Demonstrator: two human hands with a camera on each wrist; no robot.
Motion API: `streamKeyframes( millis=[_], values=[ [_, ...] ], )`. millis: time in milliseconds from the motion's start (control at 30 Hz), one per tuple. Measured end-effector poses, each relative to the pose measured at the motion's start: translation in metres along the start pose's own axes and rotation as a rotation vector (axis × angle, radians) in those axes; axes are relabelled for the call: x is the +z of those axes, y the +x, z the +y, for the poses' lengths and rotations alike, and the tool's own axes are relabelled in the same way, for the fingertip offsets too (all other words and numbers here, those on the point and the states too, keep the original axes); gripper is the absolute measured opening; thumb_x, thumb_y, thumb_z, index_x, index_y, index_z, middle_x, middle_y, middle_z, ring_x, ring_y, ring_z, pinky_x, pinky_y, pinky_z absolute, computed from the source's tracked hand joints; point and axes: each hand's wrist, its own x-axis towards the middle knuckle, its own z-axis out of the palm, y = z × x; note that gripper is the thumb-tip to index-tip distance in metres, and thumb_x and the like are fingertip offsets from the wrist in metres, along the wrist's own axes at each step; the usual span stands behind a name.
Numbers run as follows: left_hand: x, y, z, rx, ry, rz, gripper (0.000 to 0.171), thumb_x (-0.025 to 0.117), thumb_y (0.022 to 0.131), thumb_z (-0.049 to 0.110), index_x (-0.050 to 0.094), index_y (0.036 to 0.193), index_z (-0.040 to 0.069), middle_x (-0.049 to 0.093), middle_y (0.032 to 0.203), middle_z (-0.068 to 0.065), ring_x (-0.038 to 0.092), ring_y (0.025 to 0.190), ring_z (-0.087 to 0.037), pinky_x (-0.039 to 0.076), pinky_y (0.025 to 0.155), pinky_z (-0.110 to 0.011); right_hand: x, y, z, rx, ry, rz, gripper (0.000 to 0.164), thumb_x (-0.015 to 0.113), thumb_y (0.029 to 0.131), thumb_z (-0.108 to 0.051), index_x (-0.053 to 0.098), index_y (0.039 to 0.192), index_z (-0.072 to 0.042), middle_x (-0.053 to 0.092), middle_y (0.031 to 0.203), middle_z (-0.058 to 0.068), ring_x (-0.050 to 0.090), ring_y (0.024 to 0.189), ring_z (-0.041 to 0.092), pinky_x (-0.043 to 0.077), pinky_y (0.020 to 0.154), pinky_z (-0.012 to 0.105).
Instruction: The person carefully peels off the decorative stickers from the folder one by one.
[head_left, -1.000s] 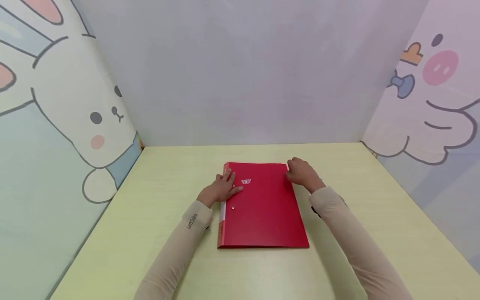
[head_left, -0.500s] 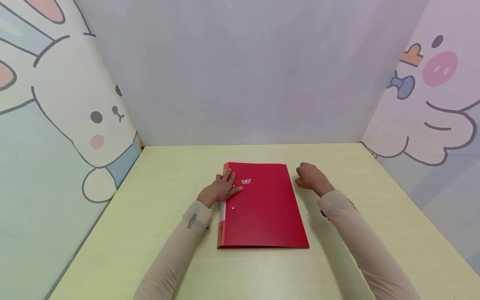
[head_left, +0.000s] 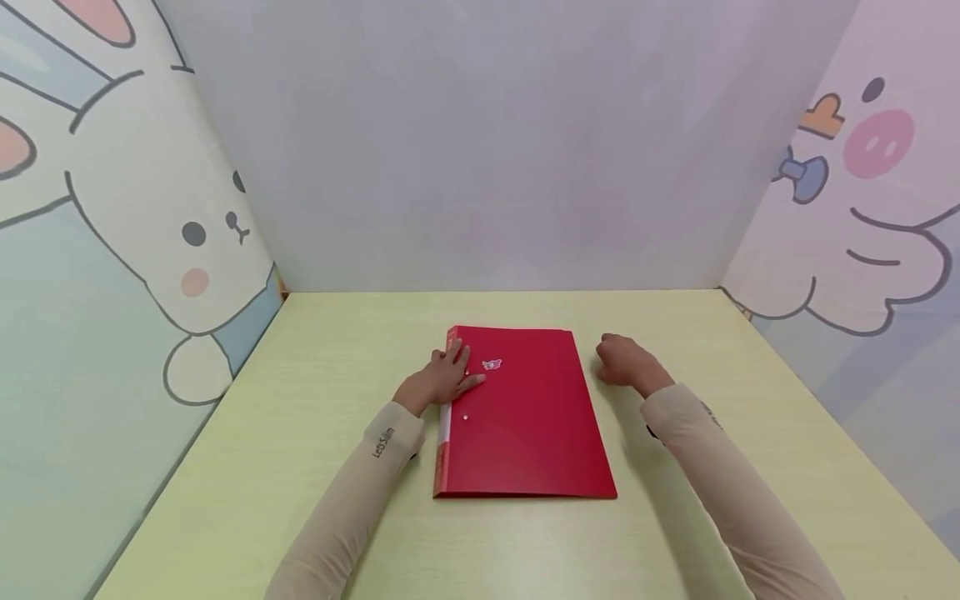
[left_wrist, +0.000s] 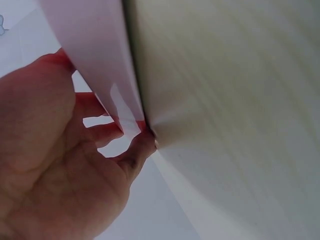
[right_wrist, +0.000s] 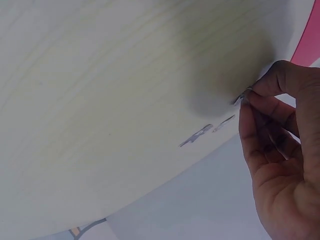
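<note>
A red ring binder [head_left: 532,433] lies closed on the table, its spine toward my left, with a small cartoon sticker [head_left: 492,364] on its cover. My left hand [head_left: 442,377] rests across the spine edge with fingers spread on the cover. In the left wrist view one finger of it reaches down beside the pale spine [left_wrist: 100,50]. My right hand [head_left: 626,364] is at the table, right of the binder's far corner. In the right wrist view its thumb and forefinger pinch a small dark-edged sticker [right_wrist: 240,97] low over the table.
Two more small flat stickers [right_wrist: 196,135] lie on the table beside the right hand; in the head view the hand hides them. The pale wood table [head_left: 337,350] is bounded by a grey back wall [head_left: 487,167] and cartoon-printed side walls.
My right hand has moved off the binder's upper right edge, to the right and slightly nearer, down to the table. The left hand has stayed on the binder.
</note>
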Motion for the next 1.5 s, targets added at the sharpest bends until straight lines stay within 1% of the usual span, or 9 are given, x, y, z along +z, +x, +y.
streamKeyframes(
  millis=[167,300,367,567,667,800,933,1267,1500],
  values=[
    [0.0,-0.001,0.001,-0.002,0.006,-0.003,0.082,0.049,0.1,0.052,0.014,0.16,0.009,0.011,0.167,-0.014,0.025,0.145,-0.039,0.053,0.1,-0.048,0.001,0.0,0.003,0.001,0.006,-0.022,0.016,0.057,0.08,-0.001,0.05,0.065,-0.005,0.051,0.074,0.011,0.043,0.063,0.022,0.036,0.06,0.033],
    [0.0,0.0,0.001,-0.006,0.011,-0.01,0.082,0.049,0.1,0.052,0.014,0.16,0.009,0.011,0.167,-0.014,0.026,0.144,-0.039,0.054,0.1,-0.047,-0.002,-0.002,0.004,0.017,0.083,-0.015,0.006,0.054,0.08,0.001,0.052,0.077,-0.004,0.053,0.077,0.011,0.046,0.067,0.023,0.039,0.062,0.033],
    [0.0,0.001,0.001,-0.009,0.014,-0.016,0.082,0.049,0.1,0.052,0.013,0.16,0.009,0.011,0.167,-0.013,0.025,0.144,-0.038,0.054,0.1,-0.047,-0.004,-0.003,0.004,0.018,0.113,-0.009,0.006,0.052,0.079,0.003,0.053,0.081,-0.003,0.054,0.078,0.009,0.046,0.069,0.022,0.039,0.063,0.033],
    [0.0,0.003,0.001,-0.01,0.011,-0.029,0.083,0.049,0.1,0.052,0.012,0.16,0.009,0.01,0.167,-0.012,0.024,0.145,-0.038,0.054,0.1,-0.046,-0.01,-0.005,0.004,0.054,0.141,-0.002,0.015,0.048,0.079,0.008,0.052,0.073,-0.005,0.042,0.067,0.0,0.035,0.063,0.015,0.032,0.059,0.029],
    [0.0,0.004,0.002,-0.002,0.009,-0.034,0.083,0.048,0.1,0.052,0.012,0.16,0.009,0.01,0.167,-0.013,0.024,0.145,-0.038,0.053,0.1,-0.047,-0.013,-0.005,0.004,0.074,0.156,0.0,0.016,0.053,0.082,0.007,0.063,0.075,-0.003,0.053,0.067,0.002,0.043,0.062,0.015,0.041,0.059,0.031],
    [0.0,0.003,0.003,0.0,0.009,-0.036,0.082,0.047,0.101,0.052,0.011,0.16,0.008,0.01,0.167,-0.013,0.024,0.145,-0.039,0.053,0.101,-0.047,-0.014,-0.006,0.002,0.09,0.168,-0.013,0.015,0.06,0.084,0.003,0.074,0.088,-0.002,0.07,0.084,0.01,0.061,0.071,0.023,0.055,0.069,0.04],
    [-0.001,0.001,0.003,0.0,0.004,-0.03,0.082,0.047,0.101,0.052,0.012,0.16,0.008,0.01,0.167,-0.013,0.023,0.145,-0.039,0.053,0.101,-0.047,-0.014,-0.006,0.002,0.09,0.159,-0.012,0.015,0.062,0.083,0.002,0.075,0.088,-0.002,0.072,0.085,0.012,0.063,0.073,0.027,0.056,0.072,0.044],
    [-0.003,-0.002,0.003,0.009,-0.002,-0.046,0.081,0.045,0.102,0.05,0.009,0.16,0.006,0.008,0.167,-0.014,0.023,0.147,-0.04,0.048,0.106,-0.05,-0.012,-0.007,-0.001,0.111,0.16,-0.006,0.014,0.061,0.083,0.001,0.075,0.086,-0.002,0.071,0.083,0.011,0.061,0.071,0.024,0.055,0.069,0.041],
    [-0.008,-0.007,0.003,-0.004,-0.062,-0.077,0.086,0.05,0.099,0.051,0.008,0.16,0.007,0.005,0.168,-0.014,0.02,0.149,-0.038,0.049,0.105,-0.048,-0.009,-0.006,-0.003,0.126,0.148,0.005,0.014,0.064,0.084,-0.002,0.077,0.088,-0.001,0.073,0.086,0.013,0.063,0.071,0.024,0.056,0.071,0.041]
  ],
)
